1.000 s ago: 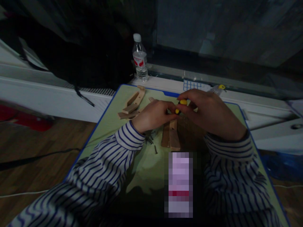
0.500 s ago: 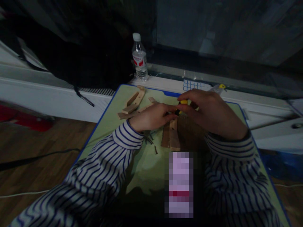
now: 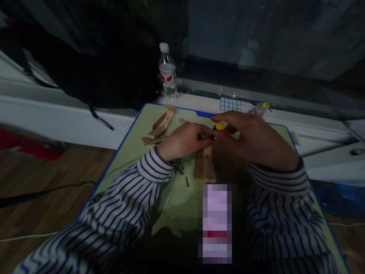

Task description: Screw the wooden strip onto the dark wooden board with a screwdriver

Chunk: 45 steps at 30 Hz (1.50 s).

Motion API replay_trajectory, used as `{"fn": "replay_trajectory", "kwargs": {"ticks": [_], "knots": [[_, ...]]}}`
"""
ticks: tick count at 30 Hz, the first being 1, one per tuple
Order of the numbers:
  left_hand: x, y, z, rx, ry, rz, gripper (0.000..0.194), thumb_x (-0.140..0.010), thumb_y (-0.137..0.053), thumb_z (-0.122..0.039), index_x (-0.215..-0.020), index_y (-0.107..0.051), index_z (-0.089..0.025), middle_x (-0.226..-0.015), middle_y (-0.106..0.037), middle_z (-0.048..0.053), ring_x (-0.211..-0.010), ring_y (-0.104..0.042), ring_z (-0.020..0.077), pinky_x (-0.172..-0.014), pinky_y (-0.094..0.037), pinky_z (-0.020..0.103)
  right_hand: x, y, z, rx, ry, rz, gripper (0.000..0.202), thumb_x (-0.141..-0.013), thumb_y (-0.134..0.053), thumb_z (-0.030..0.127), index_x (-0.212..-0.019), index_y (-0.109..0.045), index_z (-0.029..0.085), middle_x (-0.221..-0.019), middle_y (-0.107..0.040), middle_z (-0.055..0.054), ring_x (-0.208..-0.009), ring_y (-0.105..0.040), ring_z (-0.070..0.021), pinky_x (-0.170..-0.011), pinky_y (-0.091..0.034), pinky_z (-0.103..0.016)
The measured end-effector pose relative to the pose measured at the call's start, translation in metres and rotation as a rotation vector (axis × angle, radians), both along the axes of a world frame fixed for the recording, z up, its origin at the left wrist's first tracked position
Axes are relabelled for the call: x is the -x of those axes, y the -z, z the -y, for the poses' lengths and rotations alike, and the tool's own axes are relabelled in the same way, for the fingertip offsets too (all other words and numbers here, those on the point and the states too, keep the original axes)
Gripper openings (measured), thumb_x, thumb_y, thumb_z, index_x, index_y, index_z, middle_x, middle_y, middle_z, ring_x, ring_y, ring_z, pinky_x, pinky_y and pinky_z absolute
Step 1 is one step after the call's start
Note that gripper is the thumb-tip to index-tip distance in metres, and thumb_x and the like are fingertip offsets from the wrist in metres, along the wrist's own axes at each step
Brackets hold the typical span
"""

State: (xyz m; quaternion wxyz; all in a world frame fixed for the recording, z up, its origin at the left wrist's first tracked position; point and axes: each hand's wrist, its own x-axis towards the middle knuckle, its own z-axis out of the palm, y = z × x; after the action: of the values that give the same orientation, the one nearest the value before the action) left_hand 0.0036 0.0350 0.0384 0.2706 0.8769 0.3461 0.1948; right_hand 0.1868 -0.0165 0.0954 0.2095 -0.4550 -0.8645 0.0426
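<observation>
A short screwdriver (image 3: 219, 126) with a yellow and black handle stands over the wooden pieces, its shaft hidden. The fingers and thumb of my right hand (image 3: 253, 139) are curled round the top of the handle. My left hand (image 3: 186, 140) pinches at its lower black part. Below them lies a pale wooden strip (image 3: 209, 167) with a hole, beside a darker wooden piece (image 3: 199, 165). Several loose screws (image 3: 179, 166) lie left of the wood, and a single screw (image 3: 187, 181) lies nearer to me.
More joined wooden pieces (image 3: 159, 125) lie at the far left of the green, blue-edged table (image 3: 122, 140). A water bottle (image 3: 168, 74) stands on the sill behind, with a yellow-tipped item (image 3: 265, 105) to the right. A blurred-out pinkish object (image 3: 216, 220) is in front.
The yellow top of the handle shows more clearly between my right fingers, which have shifted slightly round it. My left hand stays nearly in place. The wood and screws have not moved.
</observation>
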Motion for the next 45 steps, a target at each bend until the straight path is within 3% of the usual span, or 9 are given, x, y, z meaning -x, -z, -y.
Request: {"fn": "replay_trajectory", "kwargs": {"ticks": [4,11,17,25,28,32,41,45], "knots": [[0.0012,-0.0009,-0.0016,0.035,0.057,-0.004,0.022,-0.087,-0.056,-0.03,-0.098,-0.069,-0.016,-0.083,-0.071,0.003,-0.072,-0.062,0.0143,-0.066,-0.041,0.025,-0.0004,-0.0019,0.002,0.016,-0.022,-0.01,0.031,-0.088,-0.05,0.019,-0.116,-0.062,0.016,-0.11,-0.07,-0.008,-0.078,-0.067,-0.0179,-0.074,-0.05,-0.033],[0.0017,0.0014,-0.0047,0.093,0.172,0.014,0.027,-0.09,-0.049,-0.023,-0.111,-0.065,-0.017,-0.083,-0.07,0.001,-0.073,-0.061,0.0129,-0.066,-0.042,0.023,-0.0001,0.0008,-0.0016,-0.054,0.075,0.025,0.023,-0.087,-0.057,0.028,-0.104,-0.065,0.015,-0.098,-0.071,-0.009,-0.075,-0.065,-0.0191,-0.069,-0.047,-0.033],[0.0021,0.0,-0.0035,0.077,0.144,0.0,0.026,-0.089,-0.051,-0.022,-0.11,-0.066,-0.017,-0.08,-0.07,0.001,-0.068,-0.06,0.0122,-0.067,-0.043,0.023,-0.0007,0.002,-0.0031,-0.07,0.068,0.023,0.02,-0.087,-0.058,0.029,-0.1,-0.064,0.016,-0.094,-0.069,-0.008,-0.075,-0.063,-0.0192,-0.066,-0.045,-0.031],[0.0003,-0.0006,-0.0014,-0.01,-0.013,0.033,0.022,-0.083,-0.062,-0.032,-0.096,-0.07,-0.017,-0.085,-0.072,0.003,-0.073,-0.063,0.0148,-0.071,-0.044,0.026,0.0001,0.002,-0.0024,-0.061,0.055,0.017,0.025,-0.087,-0.056,0.029,-0.107,-0.064,0.015,-0.099,-0.07,-0.009,-0.075,-0.065,-0.0195,-0.069,-0.047,-0.033],[0.0006,0.0006,-0.002,0.01,0.008,0.046,0.021,-0.084,-0.061,-0.031,-0.097,-0.07,-0.017,-0.088,-0.072,0.003,-0.076,-0.064,0.0152,-0.071,-0.044,0.026,0.0003,0.0001,-0.0002,-0.014,-0.003,-0.019,0.031,-0.087,-0.054,0.025,-0.116,-0.061,0.015,-0.107,-0.069,-0.009,-0.074,-0.066,-0.0174,-0.072,-0.049,-0.033],[0.0013,0.0003,-0.0023,0.032,0.035,0.072,0.02,-0.085,-0.061,-0.029,-0.1,-0.071,-0.018,-0.087,-0.073,0.002,-0.074,-0.063,0.0137,-0.072,-0.044,0.025,0.0005,-0.0025,0.0015,0.016,-0.041,-0.018,0.029,-0.088,-0.05,0.019,-0.114,-0.063,0.015,-0.11,-0.07,-0.009,-0.08,-0.067,-0.0181,-0.074,-0.049,-0.032],[0.0019,-0.0007,-0.0036,0.088,0.149,0.033,0.026,-0.09,-0.05,-0.024,-0.111,-0.066,-0.018,-0.092,-0.072,0.002,-0.079,-0.064,0.0144,-0.072,-0.045,0.025,0.0007,0.0033,-0.0043,-0.059,0.052,0.02,0.024,-0.089,-0.055,0.031,-0.105,-0.065,0.015,-0.1,-0.07,-0.009,-0.081,-0.065,-0.0202,-0.07,-0.046,-0.031],[0.001,-0.0008,-0.0031,0.043,0.131,0.013,0.026,-0.09,-0.051,-0.023,-0.11,-0.066,-0.018,-0.09,-0.072,0.003,-0.075,-0.064,0.0138,-0.072,-0.045,0.025,-0.0013,0.0041,-0.0048,-0.071,0.066,0.026,0.025,-0.088,-0.056,0.033,-0.103,-0.064,0.015,-0.096,-0.069,-0.009,-0.079,-0.064,-0.0207,-0.067,-0.045,-0.031]]}}
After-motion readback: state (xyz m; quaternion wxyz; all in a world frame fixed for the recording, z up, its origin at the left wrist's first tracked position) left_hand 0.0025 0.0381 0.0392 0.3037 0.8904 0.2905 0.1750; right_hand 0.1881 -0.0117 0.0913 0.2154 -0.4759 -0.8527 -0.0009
